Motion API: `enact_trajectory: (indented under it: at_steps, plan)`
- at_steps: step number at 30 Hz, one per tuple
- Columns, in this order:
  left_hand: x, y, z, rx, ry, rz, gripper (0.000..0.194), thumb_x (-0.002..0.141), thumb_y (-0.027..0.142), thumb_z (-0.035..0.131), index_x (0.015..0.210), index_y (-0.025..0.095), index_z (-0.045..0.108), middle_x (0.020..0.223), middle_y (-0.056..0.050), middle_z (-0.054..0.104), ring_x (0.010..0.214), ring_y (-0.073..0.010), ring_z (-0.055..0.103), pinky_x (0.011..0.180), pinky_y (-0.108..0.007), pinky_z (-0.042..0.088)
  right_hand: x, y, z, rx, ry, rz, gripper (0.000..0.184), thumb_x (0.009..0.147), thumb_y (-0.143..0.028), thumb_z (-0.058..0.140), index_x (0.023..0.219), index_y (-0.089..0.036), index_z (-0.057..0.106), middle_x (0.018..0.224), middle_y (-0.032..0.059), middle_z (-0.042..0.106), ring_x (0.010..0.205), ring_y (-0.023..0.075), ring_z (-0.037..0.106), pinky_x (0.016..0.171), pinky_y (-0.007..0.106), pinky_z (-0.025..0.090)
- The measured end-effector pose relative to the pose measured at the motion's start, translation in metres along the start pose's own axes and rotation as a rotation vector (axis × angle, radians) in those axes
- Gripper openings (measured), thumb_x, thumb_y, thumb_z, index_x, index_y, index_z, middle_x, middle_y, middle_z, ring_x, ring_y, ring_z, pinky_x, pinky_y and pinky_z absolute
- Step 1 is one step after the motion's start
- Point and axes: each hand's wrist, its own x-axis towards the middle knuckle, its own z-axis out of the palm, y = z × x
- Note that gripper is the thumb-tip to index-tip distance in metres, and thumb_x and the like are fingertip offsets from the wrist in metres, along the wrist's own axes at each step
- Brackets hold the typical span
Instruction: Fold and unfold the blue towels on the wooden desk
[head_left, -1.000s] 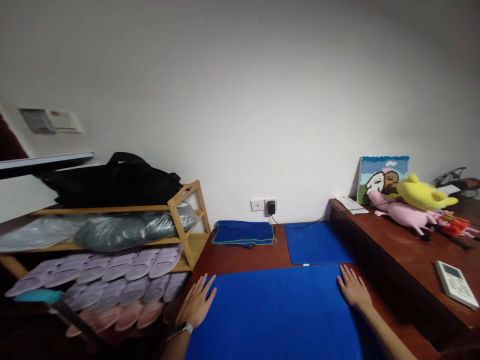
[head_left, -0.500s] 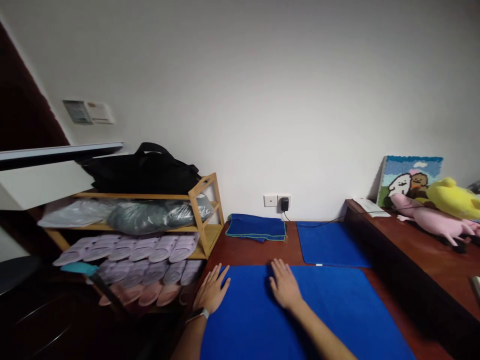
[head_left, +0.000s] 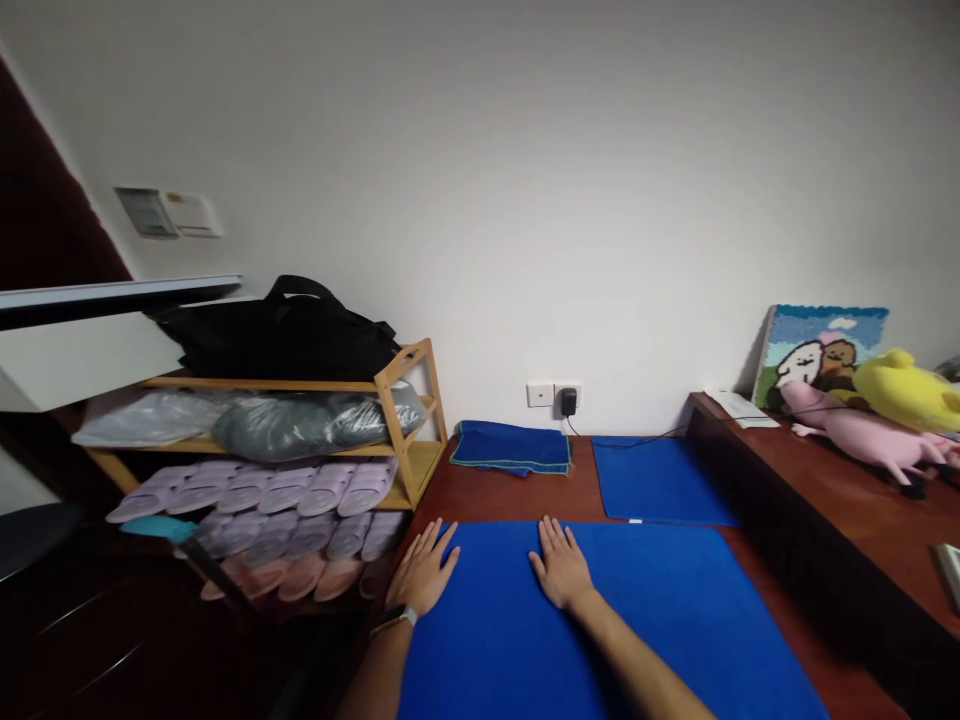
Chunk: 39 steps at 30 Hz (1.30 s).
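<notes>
A large blue cloth [head_left: 645, 610] lies spread flat on the dark red wooden surface in front of me. My left hand [head_left: 424, 572] rests flat on its near left corner, fingers stretched out, a watch on the wrist. My right hand [head_left: 559, 565] lies flat on the cloth close beside it, fingers together and extended. Neither hand holds anything.
A smaller blue cloth [head_left: 660, 478] lies flat behind, and a folded blue cloth [head_left: 511, 447] sits by the wall socket [head_left: 553, 396]. At left stands a wooden rack [head_left: 409, 420] with slippers, bags and a black bag. A raised wooden ledge [head_left: 825, 500] at right bears plush toys [head_left: 870, 425].
My right hand has slid left across the large blue cloth from its far right corner to beside my left hand. The view has turned left.
</notes>
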Motion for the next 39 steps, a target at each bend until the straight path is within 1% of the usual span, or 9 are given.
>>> enact_trajectory:
  at_steps: [8, 13, 16, 19, 26, 30, 33, 35, 39]
  plan:
    - [0.008, -0.006, 0.003, 0.001, -0.008, 0.006, 0.064, 0.103, 0.053, 0.037, 0.159, 0.024, 0.045, 0.169, -0.011, 0.040, 0.157, -0.0267, 0.034, 0.129, -0.049, 0.028, -0.069, 0.154, -0.036, -0.127, 0.071, 0.239, 0.076, 0.105, -0.055, 0.020, 0.166, -0.010, 0.024, 0.173, 0.0080, 0.020, 0.161, 0.0225, 0.016, 0.132, 0.043, 0.012]
    - [0.010, -0.009, 0.003, 0.015, 0.002, 0.002, 0.063, 0.102, 0.052, 0.039, 0.158, 0.025, 0.047, 0.168, -0.009, 0.041, 0.157, -0.0267, 0.036, 0.128, -0.049, 0.029, -0.099, 0.244, -0.053, -0.189, 0.104, 0.443, 0.075, 0.104, -0.052, 0.019, 0.166, -0.011, 0.025, 0.173, 0.0083, 0.022, 0.161, 0.0241, 0.018, 0.131, 0.046, 0.014]
    - [0.010, -0.009, 0.001, 0.031, -0.018, -0.002, 0.064, 0.102, 0.053, 0.037, 0.158, 0.025, 0.046, 0.168, -0.009, 0.041, 0.157, -0.0260, 0.035, 0.128, -0.048, 0.029, -0.112, 0.281, -0.060, -0.204, 0.104, 0.549, 0.076, 0.103, -0.051, 0.017, 0.167, -0.009, 0.022, 0.173, 0.0091, 0.020, 0.161, 0.0242, 0.016, 0.131, 0.046, 0.014]
    - [0.010, -0.008, -0.002, 0.040, -0.042, 0.002, 0.065, 0.102, 0.053, 0.035, 0.159, 0.024, 0.044, 0.169, -0.011, 0.039, 0.157, -0.0256, 0.033, 0.129, -0.047, 0.028, -0.118, 0.297, -0.063, -0.198, 0.087, 0.587, 0.078, 0.102, -0.052, 0.018, 0.167, -0.010, 0.021, 0.174, 0.0085, 0.020, 0.161, 0.0232, 0.015, 0.131, 0.044, 0.013]
    - [0.009, -0.005, -0.001, 0.032, -0.017, 0.007, 0.064, 0.102, 0.052, 0.037, 0.158, 0.023, 0.046, 0.169, -0.011, 0.040, 0.157, -0.0262, 0.035, 0.129, -0.047, 0.028, -0.124, 0.296, -0.064, -0.193, 0.125, 0.594, 0.081, 0.098, -0.052, 0.015, 0.165, -0.010, 0.029, 0.172, 0.0103, 0.028, 0.160, 0.0253, 0.020, 0.131, 0.045, 0.017]
    - [0.008, -0.005, 0.001, 0.014, -0.008, 0.001, 0.063, 0.101, 0.051, 0.037, 0.157, 0.024, 0.048, 0.168, -0.010, 0.042, 0.156, -0.0267, 0.036, 0.129, -0.048, 0.029, -0.122, 0.282, -0.062, -0.205, 0.189, 0.579, 0.079, 0.097, -0.056, 0.014, 0.162, -0.020, 0.041, 0.169, 0.0085, 0.037, 0.159, 0.0302, 0.023, 0.130, 0.049, 0.019]
    - [0.007, -0.005, 0.002, 0.000, 0.013, 0.000, 0.061, 0.101, 0.051, 0.039, 0.157, 0.027, 0.049, 0.167, -0.008, 0.043, 0.156, -0.0264, 0.037, 0.128, -0.048, 0.030, -0.105, 0.231, -0.057, -0.176, 0.288, 0.436, 0.078, 0.100, -0.059, 0.016, 0.161, -0.020, 0.044, 0.167, 0.0079, 0.040, 0.159, 0.0318, 0.023, 0.132, 0.048, 0.015]
    - [0.006, -0.005, 0.003, -0.007, 0.021, -0.004, 0.061, 0.101, 0.051, 0.039, 0.156, 0.027, 0.049, 0.167, -0.008, 0.044, 0.156, -0.0260, 0.037, 0.128, -0.048, 0.029, -0.086, 0.176, -0.049, -0.111, 0.283, 0.274, 0.078, 0.103, -0.058, 0.018, 0.163, -0.012, 0.038, 0.169, 0.0107, 0.034, 0.159, 0.0312, 0.023, 0.132, 0.049, 0.015]
    - [0.006, -0.005, 0.002, -0.018, 0.014, 0.001, 0.061, 0.101, 0.052, 0.039, 0.157, 0.027, 0.048, 0.168, -0.007, 0.043, 0.156, -0.0256, 0.036, 0.128, -0.049, 0.029, -0.045, 0.062, -0.021, 0.016, 0.177, -0.036, 0.074, 0.107, -0.059, 0.017, 0.166, -0.016, 0.027, 0.172, 0.0060, 0.025, 0.160, 0.0249, 0.019, 0.133, 0.046, 0.015]
